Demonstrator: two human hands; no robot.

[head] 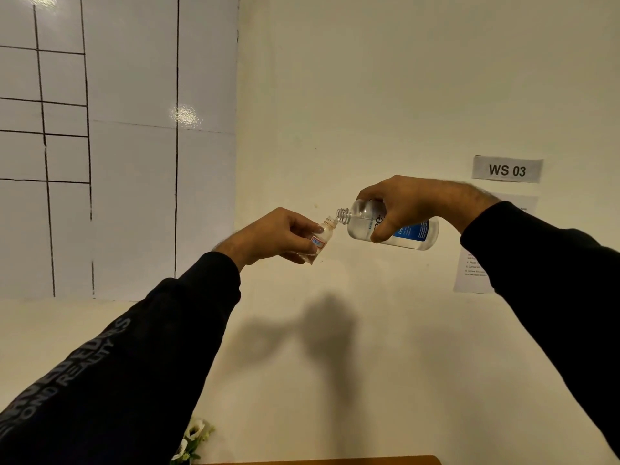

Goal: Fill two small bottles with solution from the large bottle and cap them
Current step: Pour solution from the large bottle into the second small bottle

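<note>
Left hand (273, 234) pinches the small bottle (320, 238), uncapped and tilted right. Right hand (407, 204) wraps the large bottle (392, 228), tipped nearly level, mouth just beside the small bottle's mouth. Wall sign (507, 169) reads "WS 03". Bottle labels and the instruction sheet (473, 273) are partly covered, unreadable.

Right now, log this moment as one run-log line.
phase: pouring | left hand: holds small bottle | right hand: tips large bottle | both uncapped
</note>
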